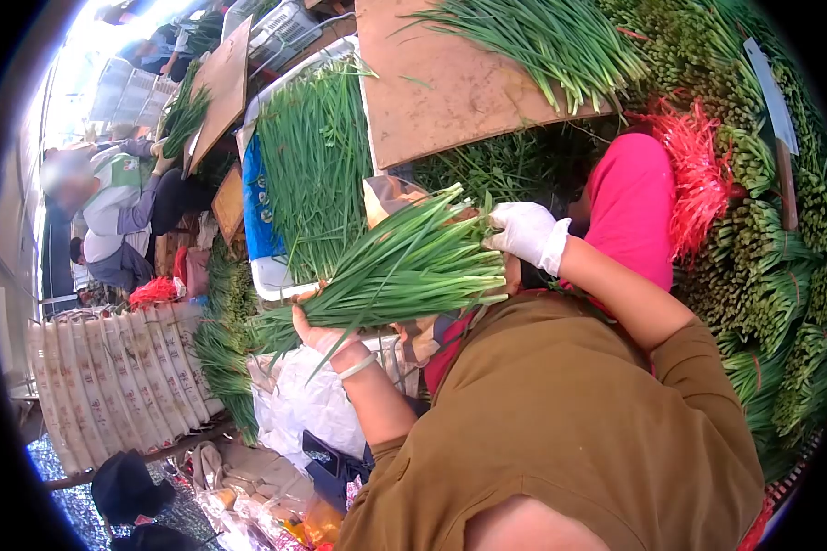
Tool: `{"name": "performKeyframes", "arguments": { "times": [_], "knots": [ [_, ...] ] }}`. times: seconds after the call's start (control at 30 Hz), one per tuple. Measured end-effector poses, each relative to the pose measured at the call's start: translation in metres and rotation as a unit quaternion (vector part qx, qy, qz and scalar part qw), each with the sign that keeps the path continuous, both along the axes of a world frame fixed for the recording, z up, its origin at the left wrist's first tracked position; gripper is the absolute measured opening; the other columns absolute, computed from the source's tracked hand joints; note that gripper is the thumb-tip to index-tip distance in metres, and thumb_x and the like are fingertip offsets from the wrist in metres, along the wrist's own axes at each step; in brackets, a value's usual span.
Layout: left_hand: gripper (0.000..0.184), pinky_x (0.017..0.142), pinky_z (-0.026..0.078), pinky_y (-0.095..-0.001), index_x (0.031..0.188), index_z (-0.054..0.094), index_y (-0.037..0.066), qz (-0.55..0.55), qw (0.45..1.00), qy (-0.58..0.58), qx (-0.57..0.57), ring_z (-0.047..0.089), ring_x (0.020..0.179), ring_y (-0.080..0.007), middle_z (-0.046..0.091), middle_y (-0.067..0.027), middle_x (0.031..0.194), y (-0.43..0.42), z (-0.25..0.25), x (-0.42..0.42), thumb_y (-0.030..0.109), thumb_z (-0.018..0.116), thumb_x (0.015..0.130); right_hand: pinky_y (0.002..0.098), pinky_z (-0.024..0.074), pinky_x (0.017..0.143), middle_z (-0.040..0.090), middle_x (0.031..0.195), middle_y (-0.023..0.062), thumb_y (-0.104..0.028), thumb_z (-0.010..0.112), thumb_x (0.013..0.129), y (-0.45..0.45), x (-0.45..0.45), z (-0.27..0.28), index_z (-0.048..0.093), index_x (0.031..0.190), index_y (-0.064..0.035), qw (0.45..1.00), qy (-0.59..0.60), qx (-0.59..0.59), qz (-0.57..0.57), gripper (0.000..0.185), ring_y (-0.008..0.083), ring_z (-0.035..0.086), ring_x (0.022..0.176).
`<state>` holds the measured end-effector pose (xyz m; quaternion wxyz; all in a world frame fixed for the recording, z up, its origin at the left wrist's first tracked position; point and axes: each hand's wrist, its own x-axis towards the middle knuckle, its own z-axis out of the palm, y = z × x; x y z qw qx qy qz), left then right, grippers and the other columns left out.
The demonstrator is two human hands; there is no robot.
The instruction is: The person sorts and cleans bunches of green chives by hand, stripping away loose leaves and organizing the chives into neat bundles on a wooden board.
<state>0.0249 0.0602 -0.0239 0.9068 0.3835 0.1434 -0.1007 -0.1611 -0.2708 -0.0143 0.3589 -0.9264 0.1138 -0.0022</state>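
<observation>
Brown shirt (583, 413) was closest. Bunch of greens (404, 266) lay in left hand (322, 332) — fingers curled round leafy part, partly hidden. Gloved right hand (526, 234) sat at stem ends, fingers bent, pinch unclear. Probably mid-tidying — next move seemingly called for steady left support.

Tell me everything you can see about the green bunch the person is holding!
The green bunch is a thick sheaf of long, thin, fresh-looking leaves with pale, whitish stalk ends. No tie shows on it. It lies slantwise in front of the person's body, leafy tips toward their left and pale ends toward their right. The left hand holds it partway along the leaves. The gloved right hand is at the pale ends; its exact grip is unclear.
</observation>
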Motion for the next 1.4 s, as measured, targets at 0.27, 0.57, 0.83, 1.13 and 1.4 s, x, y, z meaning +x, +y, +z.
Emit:
{"name": "performKeyframes", "arguments": {
  "times": [0.27, 0.57, 0.83, 1.13, 1.4],
  "knots": [
    [0.039, 0.091, 0.044, -0.0566, 0.104, 0.061, 0.006, -0.022, 0.999, 0.015, -0.043, 0.058, 0.100, -0.0373, 0.062, -0.0192, 0.107, 0.019, -0.031, 0.012, 0.037, 0.051, 0.084, 0.0175, 0.0381, 0.051, 0.063, 0.080, -0.0005, -0.010, 0.059, 0.087, -0.045, -0.008, -0.002, 0.059, 0.105, -0.0019, 0.764, -0.144, 0.561, -0.285, 0.020, 0.0030, 0.047, 0.056],
    [0.052, 0.099, 0.035, -0.0584, 0.121, 0.056, 0.010, -0.011, 0.996, 0.093, 0.006, 0.048, 0.117, -0.0391, 0.054, -0.0173, 0.127, 0.034, -0.072, 0.018, 0.046, 0.042, 0.085, 0.0249, 0.0459, 0.050, 0.063, 0.073, 0.0028, -0.010, 0.058, 0.087, -0.074, -0.072, -0.027, 0.062, 0.094, -0.0029, 0.826, 0.038, 0.529, -0.191, 0.011, 0.0115, 0.056, 0.054],
    [0.049, 0.098, 0.036, -0.0596, 0.113, 0.059, 0.008, 0.005, 0.990, 0.140, -0.025, 0.050, 0.113, -0.0404, 0.057, -0.0164, 0.122, 0.013, -0.029, -0.009, 0.044, 0.043, 0.084, 0.0226, 0.0451, 0.055, 0.063, 0.071, 0.0024, -0.027, 0.059, 0.091, 0.012, -0.069, -0.031, 0.063, 0.091, -0.0038, 0.776, 0.163, 0.603, -0.083, 0.024, 0.0090, 0.056, 0.059],
    [0.046, 0.096, 0.038, -0.0595, 0.109, 0.059, 0.007, 0.022, 1.000, 0.017, -0.002, 0.052, 0.112, -0.0401, 0.057, -0.0190, 0.120, 0.013, -0.020, -0.002, 0.045, 0.048, 0.085, 0.0230, 0.0414, 0.052, 0.060, 0.071, -0.0018, -0.023, 0.064, 0.087, 0.052, -0.028, -0.058, 0.063, 0.098, -0.0078, 0.638, 0.129, 0.757, -0.067, 0.019, 0.0074, 0.049, 0.056],
    [0.038, 0.097, 0.036, -0.0613, 0.101, 0.063, 0.013, -0.029, 0.994, 0.099, -0.041, 0.053, 0.109, -0.0409, 0.061, -0.0168, 0.116, 0.033, -0.065, 0.006, 0.042, 0.043, 0.087, 0.0244, 0.0440, 0.054, 0.063, 0.074, 0.0056, -0.030, 0.060, 0.088, -0.048, -0.069, 0.039, 0.064, 0.090, 0.0024, 0.729, -0.060, 0.644, -0.223, 0.032, 0.0113, 0.055, 0.059]
  ]
}}
